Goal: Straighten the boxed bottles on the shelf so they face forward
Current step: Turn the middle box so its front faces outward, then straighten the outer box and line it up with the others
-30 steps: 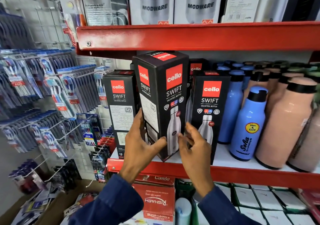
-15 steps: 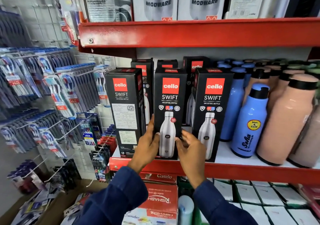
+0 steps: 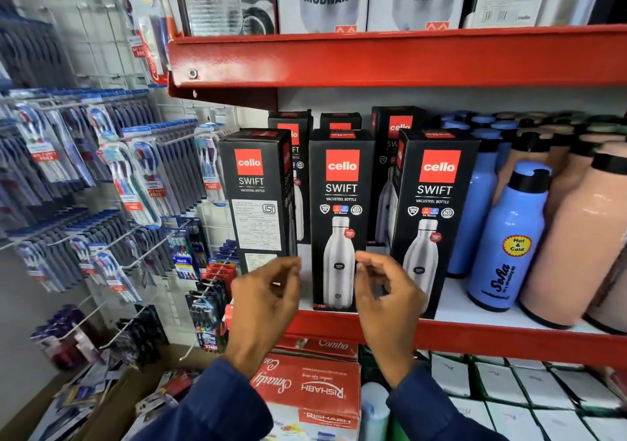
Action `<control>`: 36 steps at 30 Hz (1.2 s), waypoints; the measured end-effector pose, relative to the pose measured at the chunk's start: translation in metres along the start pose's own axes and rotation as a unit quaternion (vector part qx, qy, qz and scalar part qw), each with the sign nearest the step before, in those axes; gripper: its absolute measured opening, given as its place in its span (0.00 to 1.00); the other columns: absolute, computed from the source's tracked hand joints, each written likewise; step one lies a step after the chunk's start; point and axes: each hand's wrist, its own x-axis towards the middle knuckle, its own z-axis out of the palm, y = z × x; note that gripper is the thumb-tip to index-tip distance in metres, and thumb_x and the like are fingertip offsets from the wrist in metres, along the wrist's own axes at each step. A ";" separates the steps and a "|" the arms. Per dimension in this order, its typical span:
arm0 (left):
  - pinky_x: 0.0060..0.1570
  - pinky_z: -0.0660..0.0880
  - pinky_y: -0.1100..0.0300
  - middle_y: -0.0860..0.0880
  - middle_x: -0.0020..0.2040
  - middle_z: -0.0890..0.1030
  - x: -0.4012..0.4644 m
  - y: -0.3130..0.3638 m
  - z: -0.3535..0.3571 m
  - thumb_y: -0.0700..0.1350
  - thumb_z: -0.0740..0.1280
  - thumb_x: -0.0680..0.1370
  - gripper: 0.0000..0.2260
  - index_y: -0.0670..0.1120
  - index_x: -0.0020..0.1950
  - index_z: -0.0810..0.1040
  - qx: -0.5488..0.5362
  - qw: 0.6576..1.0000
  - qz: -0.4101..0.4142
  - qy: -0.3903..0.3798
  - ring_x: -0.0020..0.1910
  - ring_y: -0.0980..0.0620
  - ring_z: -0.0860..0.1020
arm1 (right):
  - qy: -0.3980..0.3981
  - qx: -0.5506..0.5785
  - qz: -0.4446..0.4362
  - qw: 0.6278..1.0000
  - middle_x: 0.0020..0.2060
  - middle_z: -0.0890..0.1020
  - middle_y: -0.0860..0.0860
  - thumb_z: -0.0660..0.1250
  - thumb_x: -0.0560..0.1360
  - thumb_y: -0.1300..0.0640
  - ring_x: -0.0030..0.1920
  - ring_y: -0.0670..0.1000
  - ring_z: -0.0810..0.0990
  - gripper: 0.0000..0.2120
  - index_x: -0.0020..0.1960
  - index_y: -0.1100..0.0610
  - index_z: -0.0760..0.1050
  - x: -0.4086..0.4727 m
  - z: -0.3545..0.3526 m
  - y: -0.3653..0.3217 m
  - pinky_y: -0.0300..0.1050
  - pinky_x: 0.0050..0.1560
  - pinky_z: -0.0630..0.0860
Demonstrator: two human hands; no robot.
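Observation:
Three black "cello SWIFT" bottle boxes stand in the front row of the red shelf point(image 3: 475, 337). The middle box point(image 3: 339, 203) and the right box point(image 3: 434, 203) show their bottle picture to the front. The left box point(image 3: 259, 199) shows its printed label side and is turned a little. More such boxes point(image 3: 393, 125) stand behind them. My left hand point(image 3: 268, 298) hovers just left of the middle box's base, fingers curled and apart, holding nothing. My right hand point(image 3: 385, 291) hovers just right of that base, in front of the right box, also holding nothing.
Blue bottles point(image 3: 505, 237) and peach bottles point(image 3: 576, 243) fill the shelf to the right. A red upper shelf point(image 3: 373, 57) carries Modware boxes. Toothbrush packs point(image 3: 135, 176) hang on a wire rack at the left. Red cartons point(image 3: 312, 386) and white boxes sit below.
I set the middle box down upright with its picture side forward, then both hands let go of it and drew back slightly.

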 end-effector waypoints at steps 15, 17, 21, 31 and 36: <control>0.63 0.76 0.47 0.50 0.65 0.77 0.035 -0.043 -0.004 0.60 0.79 0.61 0.46 0.51 0.73 0.62 0.015 0.993 -0.109 0.043 0.65 0.50 0.76 | -0.204 0.024 0.056 0.977 0.66 0.78 0.52 0.55 0.80 0.59 0.65 0.41 0.75 0.20 0.71 0.56 0.70 -0.002 0.081 -0.029 0.29 0.66 0.68; 0.62 0.77 0.47 0.50 0.64 0.78 0.038 -0.043 -0.004 0.59 0.80 0.61 0.45 0.51 0.73 0.63 -0.001 0.993 -0.101 0.054 0.63 0.50 0.77 | -0.201 0.032 0.052 0.978 0.65 0.79 0.52 0.54 0.80 0.58 0.65 0.41 0.75 0.20 0.71 0.55 0.71 -0.003 0.082 -0.030 0.38 0.68 0.71; 0.68 0.74 0.47 0.50 0.69 0.77 0.048 -0.052 -0.018 0.53 0.80 0.61 0.47 0.53 0.75 0.62 -0.028 0.994 -0.088 0.058 0.67 0.51 0.76 | -0.206 0.039 0.033 0.977 0.68 0.76 0.49 0.55 0.81 0.59 0.67 0.40 0.73 0.20 0.72 0.54 0.69 -0.006 0.080 -0.034 0.41 0.70 0.71; 0.55 0.80 0.62 0.48 0.67 0.78 0.070 -0.074 -0.051 0.26 0.62 0.73 0.36 0.52 0.76 0.64 -0.239 0.960 -0.118 -0.083 0.65 0.50 0.78 | -0.140 -0.055 0.042 0.988 0.48 0.85 0.59 0.62 0.79 0.58 0.48 0.54 0.82 0.21 0.72 0.56 0.69 -0.011 0.106 -0.027 0.46 0.48 0.80; 0.68 0.73 0.55 0.51 0.72 0.76 0.074 -0.076 -0.039 0.32 0.56 0.75 0.30 0.50 0.76 0.67 -0.282 0.937 -0.139 -0.149 0.70 0.53 0.74 | -0.112 -0.075 0.034 0.990 0.43 0.86 0.55 0.65 0.78 0.59 0.40 0.48 0.84 0.15 0.64 0.57 0.76 -0.015 0.115 -0.013 0.45 0.44 0.83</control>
